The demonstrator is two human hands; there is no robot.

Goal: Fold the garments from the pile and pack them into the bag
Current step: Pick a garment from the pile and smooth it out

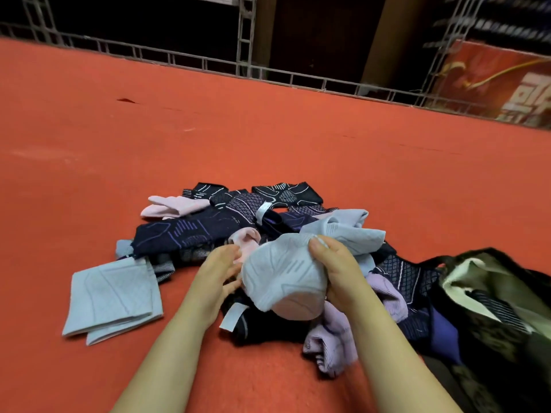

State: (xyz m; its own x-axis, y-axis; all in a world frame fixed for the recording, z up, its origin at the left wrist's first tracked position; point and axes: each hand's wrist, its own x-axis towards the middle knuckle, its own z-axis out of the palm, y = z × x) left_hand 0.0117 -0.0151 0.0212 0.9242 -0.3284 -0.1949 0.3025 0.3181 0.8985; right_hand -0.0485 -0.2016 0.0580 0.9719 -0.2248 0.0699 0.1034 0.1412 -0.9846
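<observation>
Red carpet covers the floor; the pile of garments lies on it and serves as the landmark here

Pile: mixed small knit pieces, mostly dark navy with pale line patterns, plus pink, lilac and pale blue ones, tangled and overlapping. A white label shows near the pile's far middle; another white tag sticks out at the pile's near edge

Right hand: over the near side of the pile, fingers curled round the right edge of a pale blue garment, thumb on top of the cloth. The garment is bunched and lifted a little above the pile

Left hand: just left of that same garment, fingers bent toward its left edge and touching it; whether they actually pinch the cloth, cannot tell. A pink piece lies right behind these fingers

Folded pale blue garment: flat on the carpet, left of the pile, just beside its near-left edge, layered edges showing at its near side

Bag: dark, mouth open, right of the pile and touching its spill of garments; pale lining and some striped dark cloth visible inside

Beyond the pile, far side: metal truss railing along the carpet edge, and a red banner to the far right, blurred
</observation>
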